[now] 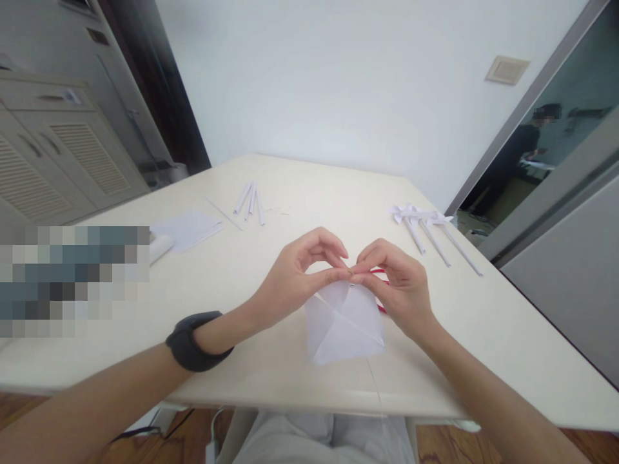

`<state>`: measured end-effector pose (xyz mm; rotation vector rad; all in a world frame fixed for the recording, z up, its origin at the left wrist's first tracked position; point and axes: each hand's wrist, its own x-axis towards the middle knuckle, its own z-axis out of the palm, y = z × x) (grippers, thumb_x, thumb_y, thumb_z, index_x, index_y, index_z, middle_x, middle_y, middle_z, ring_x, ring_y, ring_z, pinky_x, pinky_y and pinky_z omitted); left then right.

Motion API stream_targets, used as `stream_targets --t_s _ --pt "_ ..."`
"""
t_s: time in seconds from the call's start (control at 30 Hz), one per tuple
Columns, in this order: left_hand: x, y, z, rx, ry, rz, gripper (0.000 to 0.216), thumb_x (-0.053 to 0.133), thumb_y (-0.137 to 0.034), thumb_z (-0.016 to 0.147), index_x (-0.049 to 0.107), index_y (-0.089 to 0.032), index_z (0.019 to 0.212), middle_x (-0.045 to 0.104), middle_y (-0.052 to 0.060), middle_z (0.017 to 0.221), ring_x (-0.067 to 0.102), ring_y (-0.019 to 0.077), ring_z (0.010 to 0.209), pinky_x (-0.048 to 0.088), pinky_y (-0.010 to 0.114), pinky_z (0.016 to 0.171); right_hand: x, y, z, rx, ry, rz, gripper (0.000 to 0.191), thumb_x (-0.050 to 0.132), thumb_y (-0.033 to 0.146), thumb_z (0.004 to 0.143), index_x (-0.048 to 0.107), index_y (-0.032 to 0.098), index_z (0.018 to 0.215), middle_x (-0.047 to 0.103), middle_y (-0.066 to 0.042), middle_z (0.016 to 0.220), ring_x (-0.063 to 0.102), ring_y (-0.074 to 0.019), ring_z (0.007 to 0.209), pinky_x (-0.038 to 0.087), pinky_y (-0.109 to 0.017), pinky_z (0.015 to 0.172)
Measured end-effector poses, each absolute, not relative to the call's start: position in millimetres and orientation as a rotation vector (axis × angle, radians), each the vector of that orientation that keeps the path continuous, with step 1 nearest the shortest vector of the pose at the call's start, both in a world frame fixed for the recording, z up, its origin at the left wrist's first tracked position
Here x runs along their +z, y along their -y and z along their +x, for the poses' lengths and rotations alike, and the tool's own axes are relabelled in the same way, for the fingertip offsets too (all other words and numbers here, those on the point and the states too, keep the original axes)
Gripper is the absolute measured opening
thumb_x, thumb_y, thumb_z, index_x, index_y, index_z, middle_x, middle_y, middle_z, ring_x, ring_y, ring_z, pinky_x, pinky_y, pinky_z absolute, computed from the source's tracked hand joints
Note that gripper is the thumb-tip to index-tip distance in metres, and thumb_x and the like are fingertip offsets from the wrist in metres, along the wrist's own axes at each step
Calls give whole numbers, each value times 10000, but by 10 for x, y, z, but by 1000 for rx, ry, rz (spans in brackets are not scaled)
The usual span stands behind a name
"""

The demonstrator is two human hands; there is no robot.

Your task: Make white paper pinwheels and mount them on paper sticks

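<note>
A white paper square [344,325] with diagonal creases lies on the cream table [271,361] in front of me. My left hand [302,270] and my right hand [396,280] meet above its far corner, fingertips pinched together on the folded paper flaps. Both hands are closed in a pinch. Something red [380,276] shows behind my right hand, mostly hidden. A dark band [193,340] is on my left wrist.
Finished paper pinwheels on rolled sticks [428,225] lie at the right. Several rolled paper sticks [251,201] lie at the back centre, with flat paper sheets [186,229] at the left. A cabinet [53,154] stands left. A person [520,158] stands beyond the doorway, right.
</note>
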<state>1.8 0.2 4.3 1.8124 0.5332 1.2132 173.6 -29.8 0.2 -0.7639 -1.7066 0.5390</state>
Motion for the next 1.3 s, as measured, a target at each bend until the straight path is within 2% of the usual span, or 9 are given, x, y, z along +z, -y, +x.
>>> stream_targets --t_s 0.33,0.6,0.8,0.93,1.1,1.3 --pt "28 14 11 1237 -481 1812 149 652 -137 765 558 -195 865 581 1 786 607 133 758 503 300 772 0 291 1733 563 1709 -773 58 690 218 750 643 216 715 578 -2 706 545 -155 678 424 -304 599" --pt "41 9 11 1228 -471 1851 169 663 -134 757 559 -195 875 596 -5 761 617 132 742 507 308 791 2 282 1752 597 1765 -791 79 671 190 767 605 205 725 562 4 720 535 -148 696 411 -291 605" --pt "41 33 29 1218 -455 1849 116 618 -130 793 566 -188 878 595 21 834 605 139 815 507 296 805 32 315 1725 631 1738 -810 100 644 132 782 577 191 736 535 16 739 509 -119 674 410 -269 606" --pt "42 17 21 1161 -440 1740 140 624 -140 789 546 -185 897 582 18 836 601 137 819 503 265 750 70 321 1742 680 1712 -785 73 636 127 789 616 191 759 563 7 761 525 -120 702 421 -263 617" --pt "51 5 11 1056 -432 1588 186 638 -184 787 510 -196 921 592 -2 789 601 117 730 475 216 635 98 306 1767 720 1723 -688 84 605 139 818 666 194 800 600 -9 776 555 -130 747 443 -270 649" --pt "45 15 19 1035 -405 1533 188 639 -170 786 516 -204 925 599 -12 763 597 109 717 464 207 627 94 305 1762 725 1702 -696 56 640 146 790 663 196 798 591 -9 774 553 -131 735 448 -271 636"
